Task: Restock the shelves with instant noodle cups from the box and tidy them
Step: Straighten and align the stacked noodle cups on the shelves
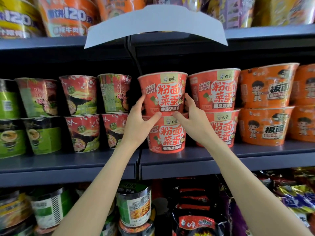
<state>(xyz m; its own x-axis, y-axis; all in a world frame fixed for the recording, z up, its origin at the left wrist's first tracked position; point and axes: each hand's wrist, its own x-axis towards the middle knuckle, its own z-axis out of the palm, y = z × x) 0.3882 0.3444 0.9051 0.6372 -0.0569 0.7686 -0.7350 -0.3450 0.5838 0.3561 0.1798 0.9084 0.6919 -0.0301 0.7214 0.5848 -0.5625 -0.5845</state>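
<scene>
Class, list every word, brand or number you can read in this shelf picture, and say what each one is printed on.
"白象", "粉面菜蛋", "番茄浓汤味": upper red bowl, held by left hand and right hand; the same on the red bowl beneath.
"板面": orange bowls.
"120": top-shelf tubs.
"白象": red packet, bottom shelf.
Cups on the left: print too blurred to read.

A white paper visor [156, 24] hung at the top of my view. Below the middle shelf, dark snack packets [196, 206] lay stacked, and purple-and-yellow bags [293, 196] were heaped just beside them on the right.
</scene>
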